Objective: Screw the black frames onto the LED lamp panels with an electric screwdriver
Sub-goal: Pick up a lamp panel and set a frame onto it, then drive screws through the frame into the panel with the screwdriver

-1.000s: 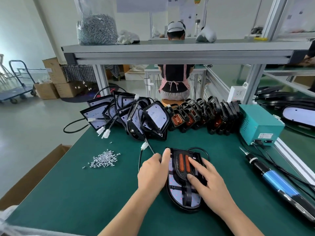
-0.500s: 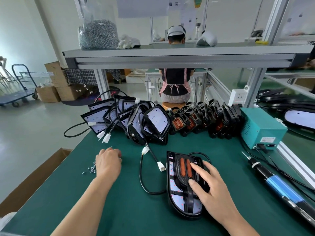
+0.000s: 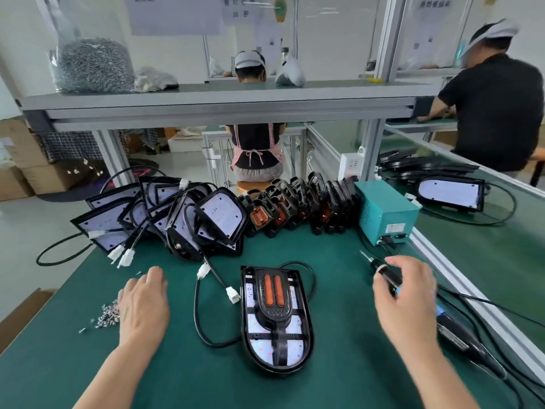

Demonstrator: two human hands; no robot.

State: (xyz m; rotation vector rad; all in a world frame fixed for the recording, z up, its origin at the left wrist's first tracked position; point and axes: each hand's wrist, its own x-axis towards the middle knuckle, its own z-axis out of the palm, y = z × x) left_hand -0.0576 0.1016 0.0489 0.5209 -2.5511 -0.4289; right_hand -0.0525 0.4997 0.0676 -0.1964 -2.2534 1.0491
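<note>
An LED lamp panel lies flat on the green mat in front of me, with a black frame carrying two orange strips laid on it. Its cable with a white plug loops to the left. My left hand hovers palm down over the pile of small screws, fingers spread. My right hand is over the electric screwdriver, which lies on the mat at the right; the fingers are curved above its front part, and no grip shows.
A stack of bare LED panels with cables leans at the back left, a row of black frames beside it. A teal power box stands at the back right. A shelf holds a bag of screws. Two people work beyond.
My right hand left the frame and moved right to the screwdriver. My left hand went from the panel to the screw pile. The view tilted up.
</note>
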